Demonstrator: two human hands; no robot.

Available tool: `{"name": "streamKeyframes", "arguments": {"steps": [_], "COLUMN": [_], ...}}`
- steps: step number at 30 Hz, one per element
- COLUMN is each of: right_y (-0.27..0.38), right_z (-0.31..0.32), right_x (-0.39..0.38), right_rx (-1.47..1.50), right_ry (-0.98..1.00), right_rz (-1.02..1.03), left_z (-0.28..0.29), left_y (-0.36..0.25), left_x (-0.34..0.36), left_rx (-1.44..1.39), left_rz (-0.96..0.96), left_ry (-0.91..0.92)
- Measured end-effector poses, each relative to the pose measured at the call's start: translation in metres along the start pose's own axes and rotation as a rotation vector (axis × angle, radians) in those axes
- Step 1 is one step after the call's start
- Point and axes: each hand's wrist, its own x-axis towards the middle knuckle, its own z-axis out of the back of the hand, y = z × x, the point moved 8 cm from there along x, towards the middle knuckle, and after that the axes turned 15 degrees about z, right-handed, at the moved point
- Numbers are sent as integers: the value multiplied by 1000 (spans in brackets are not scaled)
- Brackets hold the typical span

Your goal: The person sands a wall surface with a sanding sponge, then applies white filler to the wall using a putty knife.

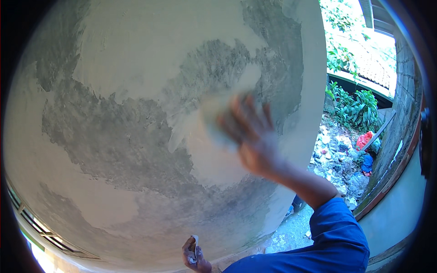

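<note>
A large wall (pixel 123 132) fills most of the view, grey with broad patches of white filler over it. My right hand (pixel 252 134), at the end of a blue sleeve, is smeared by motion near the middle of the wall. Under its fingers is a pale flat pad (pixel 214 111), pressed to the wall; the blur hides its exact kind. Low in the view, my left hand (pixel 195 257) is closed round a small folded white sheet (pixel 194 249), apart from the wall patches my right hand covers.
Past the wall's right edge lies ground strewn with rubbish (pixel 337 154), with a red bag (pixel 364 139) and green plants (pixel 357 109). A block wall (pixel 391 118) runs along the far right. A slatted window or vent (pixel 41 227) sits at the lower left.
</note>
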Motion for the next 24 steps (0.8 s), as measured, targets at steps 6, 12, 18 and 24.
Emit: {"name": "streamKeyframes", "arguments": {"steps": [6,12,18,24], "right_y": [29,-78,68,25], "right_z": [-16,39,-32,-31], "right_x": [-37,11,-54,-60], "right_rx": [27,-104,153,31], "right_ry": [79,-290,110,132], "right_rz": [204,-129,188,194], "left_z": [8,14,17,21], "left_y": [-5,6,18,21], "left_x": [-2,-5,-15,-21], "left_rx": [9,-125,-73,193], "left_rz": [42,-4,61,108], "left_ry": [-88,-88,-195,-116]}}
